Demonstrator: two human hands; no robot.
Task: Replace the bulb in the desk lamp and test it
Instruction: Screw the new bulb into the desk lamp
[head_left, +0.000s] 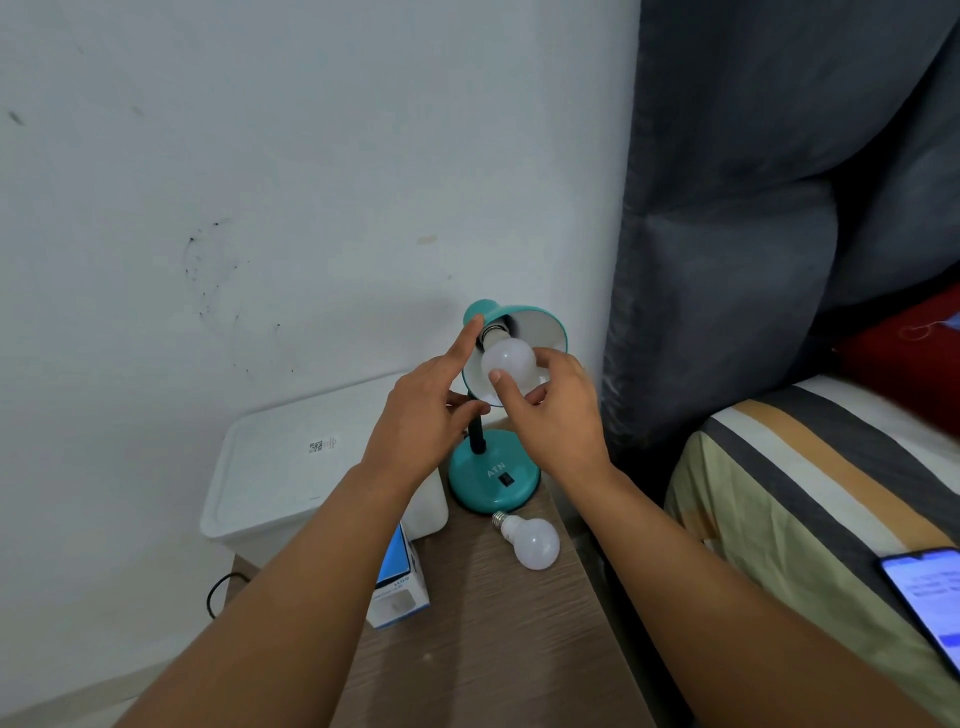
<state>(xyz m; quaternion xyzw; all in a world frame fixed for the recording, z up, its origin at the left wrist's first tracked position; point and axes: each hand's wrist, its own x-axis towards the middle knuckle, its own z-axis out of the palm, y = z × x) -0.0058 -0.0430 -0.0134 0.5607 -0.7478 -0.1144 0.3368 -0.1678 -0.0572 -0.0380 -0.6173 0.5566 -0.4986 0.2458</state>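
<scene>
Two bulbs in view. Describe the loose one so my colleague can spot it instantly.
Start at the teal desk lamp on the wooden table. Just in front of its round base lies the loose bulb, on its side, screw cap toward the base. The other bulb sits in the shade, held by the right hand.

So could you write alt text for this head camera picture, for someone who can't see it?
A person's right hand grips a white bulb sitting in the socket of a teal desk lamp, while the left hand steadies the shade with a straight forefinger. A second white bulb lies on the wooden table beside the lamp's base.
</scene>
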